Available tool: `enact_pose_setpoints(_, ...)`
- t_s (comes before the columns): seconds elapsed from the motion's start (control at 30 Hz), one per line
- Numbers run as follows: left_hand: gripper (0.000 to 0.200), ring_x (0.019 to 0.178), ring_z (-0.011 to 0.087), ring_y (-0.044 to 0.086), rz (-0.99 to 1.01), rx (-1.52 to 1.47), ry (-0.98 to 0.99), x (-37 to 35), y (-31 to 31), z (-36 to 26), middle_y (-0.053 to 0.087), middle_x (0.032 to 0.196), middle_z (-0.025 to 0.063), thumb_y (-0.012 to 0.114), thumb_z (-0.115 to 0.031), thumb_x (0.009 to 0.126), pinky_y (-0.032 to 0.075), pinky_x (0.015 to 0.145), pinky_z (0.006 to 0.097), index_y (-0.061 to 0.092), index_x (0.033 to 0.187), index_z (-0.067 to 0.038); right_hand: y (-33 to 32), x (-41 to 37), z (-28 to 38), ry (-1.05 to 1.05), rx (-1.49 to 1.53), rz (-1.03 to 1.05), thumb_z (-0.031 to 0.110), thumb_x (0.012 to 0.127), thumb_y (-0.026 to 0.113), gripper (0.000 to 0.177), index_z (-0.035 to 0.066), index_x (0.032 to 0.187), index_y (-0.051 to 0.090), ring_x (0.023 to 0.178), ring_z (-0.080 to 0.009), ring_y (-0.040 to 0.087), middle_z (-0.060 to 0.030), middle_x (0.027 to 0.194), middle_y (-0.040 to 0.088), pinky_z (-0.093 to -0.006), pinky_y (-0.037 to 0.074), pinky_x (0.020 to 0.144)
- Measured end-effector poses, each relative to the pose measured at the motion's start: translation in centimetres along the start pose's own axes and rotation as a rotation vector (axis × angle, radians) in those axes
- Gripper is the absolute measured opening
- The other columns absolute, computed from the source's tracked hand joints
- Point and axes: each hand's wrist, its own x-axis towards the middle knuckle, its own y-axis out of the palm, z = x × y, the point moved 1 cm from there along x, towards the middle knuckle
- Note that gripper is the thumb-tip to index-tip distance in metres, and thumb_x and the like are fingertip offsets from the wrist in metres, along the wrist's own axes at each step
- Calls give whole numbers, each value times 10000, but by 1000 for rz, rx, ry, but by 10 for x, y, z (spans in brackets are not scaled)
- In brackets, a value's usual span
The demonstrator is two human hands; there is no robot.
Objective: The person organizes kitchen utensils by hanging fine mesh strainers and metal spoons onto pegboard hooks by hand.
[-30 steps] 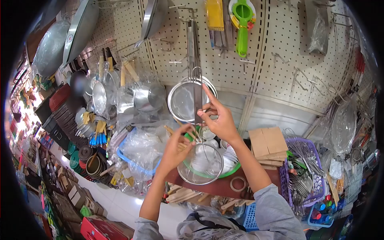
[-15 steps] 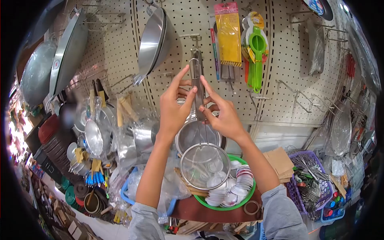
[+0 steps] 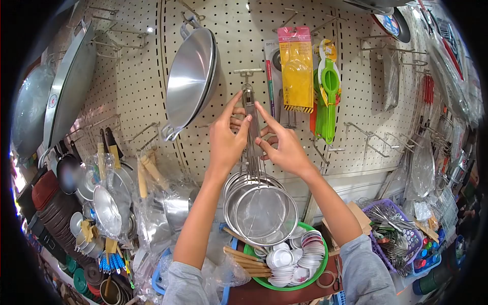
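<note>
Several wire-mesh strainers (image 3: 261, 213) hang one behind another from a metal hook (image 3: 247, 71) on the pegboard, their round baskets at the bottom. My left hand (image 3: 229, 133) is at the left side of their long metal handles (image 3: 250, 122), fingers curled, with the index fingertip near the top. On the right side of the handles, my right hand (image 3: 281, 144) has its index finger pointing up along them and its thumb and other fingers bent at them. Both hands hold the strainer handles between them. Part of the handles is hidden by the fingers.
Shiny woks (image 3: 189, 76) hang at upper left. Packaged tools (image 3: 297, 68) and a green squeezer (image 3: 329, 96) hang at right. Below are a green basket (image 3: 319, 267) of small white dishes, a purple basket (image 3: 376, 244) of utensils, and plastic-wrapped pans (image 3: 173, 208) at left.
The view has shifted, so the pegboard items appear lower. The front strainer now lines up with the others hanging behind it. Both hands remain at the handles.
</note>
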Motion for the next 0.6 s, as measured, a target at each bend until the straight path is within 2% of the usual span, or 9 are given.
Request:
enact_pose_setpoints(0.17, 707, 826, 143, 660, 13, 90, -10, 7, 2, 6, 684, 1127, 112, 697, 34, 931, 561, 791, 312, 448, 1583, -76, 2, 12, -6, 45, -18, 15, 4, 905, 686, 929, 295, 1677, 258, 755, -293, 759, -144, 921, 710, -418, 576, 729)
enact_pose_setpoints(0.27, 769, 832, 212, 657, 10, 221, 115, 4, 9, 13, 597, 1227, 161, 645, 67, 915, 558, 790, 367, 381, 1618, -96, 4, 17, -11, 35, -13, 10, -2, 901, 678, 932, 294, 1678, 256, 780, -290, 763, -142, 916, 712, -417, 576, 756)
enact_pose_setpoints(0.37, 814, 855, 232, 632, 66, 173, 51, 8, 10, 11, 514, 1300, 158, 633, 84, 901, 545, 834, 381, 337, 1637, -95, 6, 22, -20, 6, -27, -9, -1, 895, 680, 939, 296, 1679, 256, 798, -281, 756, -140, 911, 710, -411, 570, 801)
enact_pose_setpoints(0.47, 844, 861, 195, 634, 75, 203, 89, 16, 10, 25, 526, 1277, 138, 666, 94, 889, 556, 815, 333, 348, 1641, -124, 5, 26, -22, 13, -68, -25, 3, 888, 688, 947, 298, 1680, 259, 806, -268, 739, -136, 897, 703, -406, 560, 844)
enact_pose_setpoints(0.6, 865, 858, 191, 628, 76, 206, 111, 21, 10, 33, 522, 1275, 139, 661, 113, 869, 554, 813, 330, 350, 1641, -122, 6, 28, -20, 22, -83, -38, 16, 882, 706, 937, 293, 1674, 288, 793, -250, 685, -132, 934, 660, -391, 548, 861)
